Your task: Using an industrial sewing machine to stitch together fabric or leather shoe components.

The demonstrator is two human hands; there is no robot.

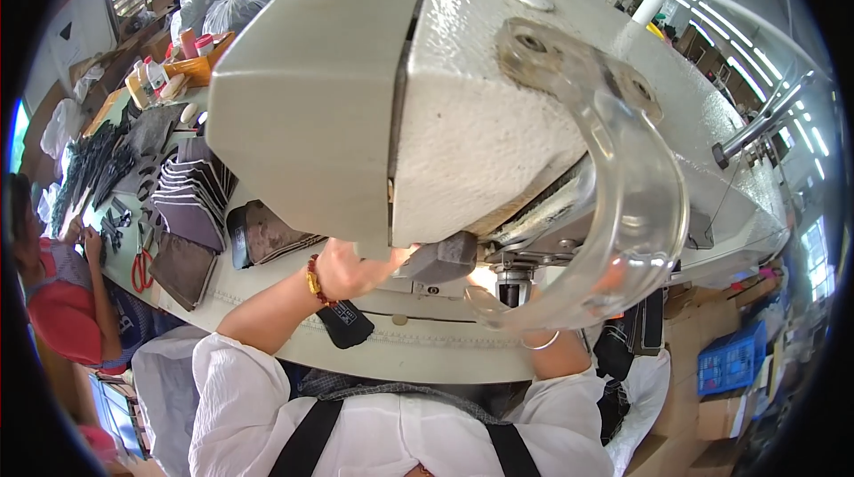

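Note:
A large pale sewing machine (311,112) fills the middle of the view and hides much of the work. My left hand (351,269), blurred, reaches under its head from the left. Its fingertips are partly hidden beside a dark grey padded-looking piece (445,257); whether they grip it does not show. Under my left wrist a small black fabric piece (345,324) with a pale printed patch lies on the table. My right hand (544,343) is by the metal presser area (513,288), its fingers hidden behind the curved clear guard (654,210).
Stacked dark fabric pieces with pale edges (191,197), a brown piece (276,232) and red-handled scissors (142,265) lie on the left. Beyond them a person in red (67,312) handles small parts. A blue crate (731,359) stands on the right.

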